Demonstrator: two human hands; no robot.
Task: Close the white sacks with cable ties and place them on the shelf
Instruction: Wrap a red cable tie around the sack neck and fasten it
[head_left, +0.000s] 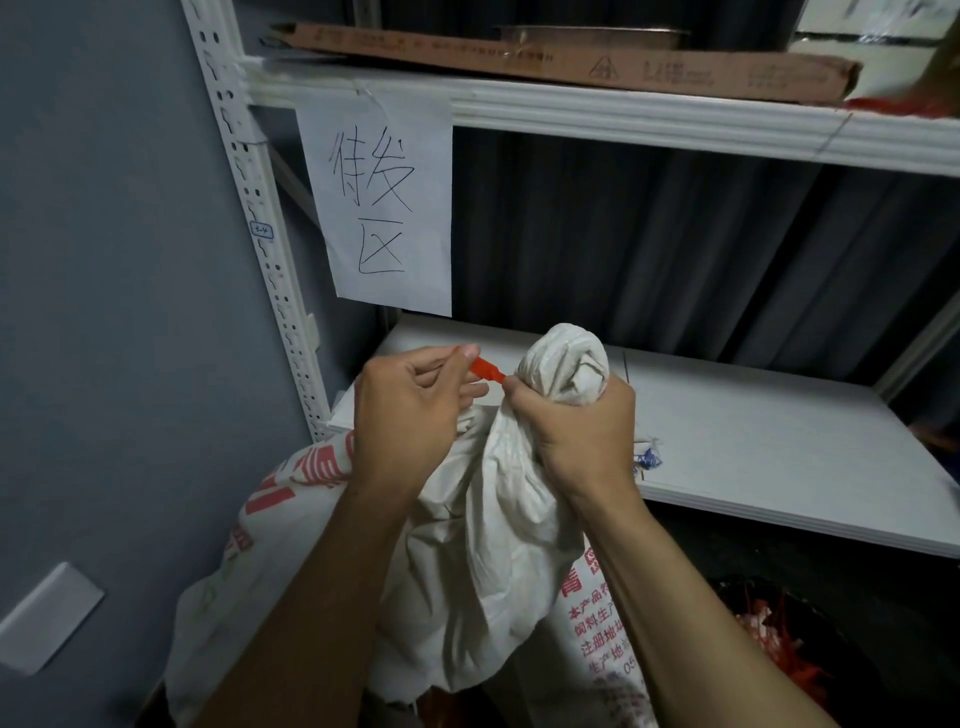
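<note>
The right hand (576, 431) clenches the sack's (478, 545) bunched neck, held just before the shelf's (779, 457) front edge, so it stays gathered while the left hand (410, 410), fingers curled, pinches the red tie (487, 370) to cinch it.

- One white sack (483, 561) is showing;
- one red cable tie (485, 370) is sticking out at its neck;
- two hands are working: the left hand (410, 415) and the right hand (582, 436);
- two shelf boards are showing: an upper board (623, 111) and a lower board (779, 441);
- one paper sign (379, 208) is hanging;
- one cardboard box (571, 57) is lying on top.
</note>
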